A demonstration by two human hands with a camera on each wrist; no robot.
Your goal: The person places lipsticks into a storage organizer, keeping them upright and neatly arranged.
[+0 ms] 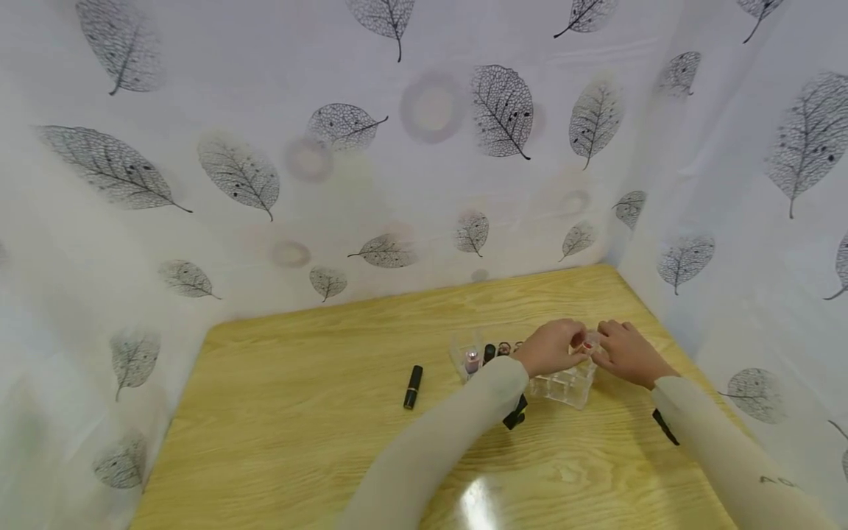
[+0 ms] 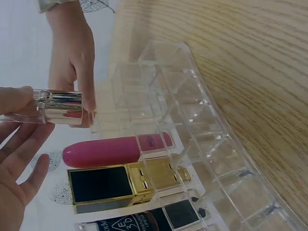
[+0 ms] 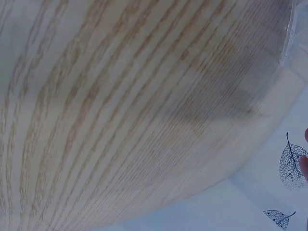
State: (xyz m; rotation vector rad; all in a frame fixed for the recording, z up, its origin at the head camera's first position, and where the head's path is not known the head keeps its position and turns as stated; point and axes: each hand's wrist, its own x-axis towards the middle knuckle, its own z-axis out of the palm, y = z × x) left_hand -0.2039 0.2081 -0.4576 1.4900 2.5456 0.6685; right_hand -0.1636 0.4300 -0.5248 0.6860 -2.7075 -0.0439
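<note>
Over the far right corner of the clear acrylic organizer point(image 1: 576, 394), both hands meet at a lipstick point(image 2: 60, 107) with a clear section and a shiny metallic end. My left hand point(image 1: 548, 347) pinches its clear section between thumb and fingers. The right hand point(image 1: 629, 355) has curled fingers at the metallic end, its thumb along the edge. Beside them in the organizer stand a pink tube point(image 2: 103, 151), a black-and-gold lipstick point(image 2: 101, 186) and a dark printed tube point(image 2: 139, 222). In the right wrist view only a fingertip point(image 3: 304, 166) shows at the edge.
A black lipstick tube point(image 1: 414, 387) lies on the wooden table point(image 1: 298, 412). Black items lie by the left forearm point(image 1: 514, 414) and the right forearm point(image 1: 665, 427). A small purplish bottle point(image 1: 472, 361) stands at the organizer's left end. Leaf-patterned fabric point(image 1: 430, 184) borders the table.
</note>
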